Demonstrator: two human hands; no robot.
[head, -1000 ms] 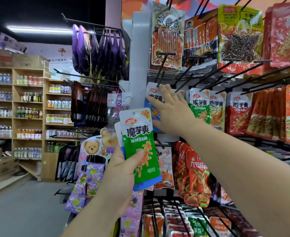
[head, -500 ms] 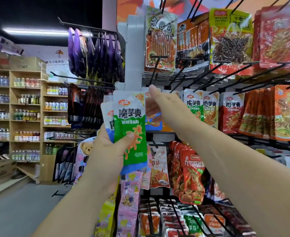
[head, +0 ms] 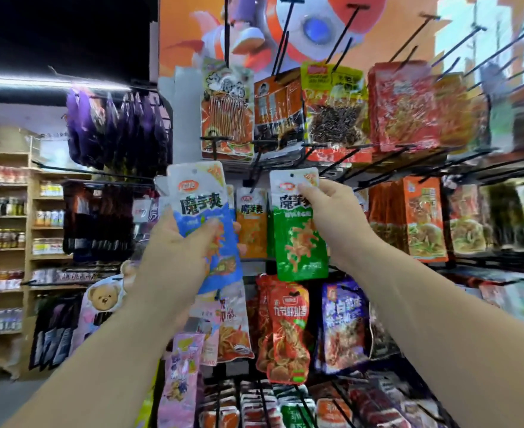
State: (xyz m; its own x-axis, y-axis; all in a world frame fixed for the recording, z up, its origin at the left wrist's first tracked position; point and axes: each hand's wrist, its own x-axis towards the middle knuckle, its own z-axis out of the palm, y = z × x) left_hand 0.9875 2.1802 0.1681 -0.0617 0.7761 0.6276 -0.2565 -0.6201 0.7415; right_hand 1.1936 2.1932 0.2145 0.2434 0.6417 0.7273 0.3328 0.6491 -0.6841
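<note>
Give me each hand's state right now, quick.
Left hand: grips the blue snack packet.
Right hand: pinches the green snack packet near its top.

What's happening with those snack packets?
A person is at a shop rack of hanging snacks. The left hand grips a blue packet. The right hand pinches a green packet near its top, holding it up at the rack beside a hanging orange packet. Whether it hangs there yet cannot be told.
</note>
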